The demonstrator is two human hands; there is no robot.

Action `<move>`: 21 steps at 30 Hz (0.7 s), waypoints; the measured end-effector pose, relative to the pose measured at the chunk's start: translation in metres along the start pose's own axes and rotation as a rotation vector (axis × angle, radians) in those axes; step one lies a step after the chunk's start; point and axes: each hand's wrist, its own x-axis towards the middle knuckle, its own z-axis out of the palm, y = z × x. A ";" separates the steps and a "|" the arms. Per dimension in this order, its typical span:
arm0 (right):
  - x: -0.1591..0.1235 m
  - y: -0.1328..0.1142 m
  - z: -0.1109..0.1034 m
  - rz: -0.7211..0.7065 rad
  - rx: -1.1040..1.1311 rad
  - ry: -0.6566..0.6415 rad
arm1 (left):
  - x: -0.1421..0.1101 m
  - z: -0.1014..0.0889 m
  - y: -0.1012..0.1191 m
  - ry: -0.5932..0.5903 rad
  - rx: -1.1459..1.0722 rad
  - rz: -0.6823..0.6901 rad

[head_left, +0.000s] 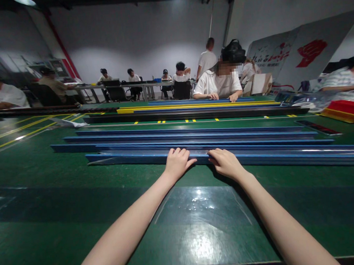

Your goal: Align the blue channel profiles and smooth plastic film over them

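Note:
A long blue channel strip (145,157) lies across the green table, nearest me, its left end showing a clear, film-like piece (109,160). My left hand (178,162) is closed over the strip's near edge, fingers curled into the channel and thumb pointing right. Just to the right, my right hand (224,161) has its bent fingers on the same edge, closed on it. A short stretch of strip shows between the hands. Right behind lie several more blue strips (189,133), parallel to it. Whether the fingers also press on clear film cannot be made out.
A transparent sheet (200,207) lies on the table (66,245) under my forearms. Farther back are yellow strips (193,106) and a black strip (194,114). A phone-like dark object (319,127) and a red bin (347,110) are at right. A co-worker (218,81) sits opposite.

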 end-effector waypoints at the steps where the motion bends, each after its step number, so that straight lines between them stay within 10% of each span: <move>1: 0.000 0.000 0.000 0.002 0.004 -0.002 | 0.000 0.000 0.000 -0.002 -0.004 -0.002; 21: 0.001 0.000 -0.002 0.022 0.022 -0.044 | 0.000 -0.002 0.001 -0.028 0.008 -0.022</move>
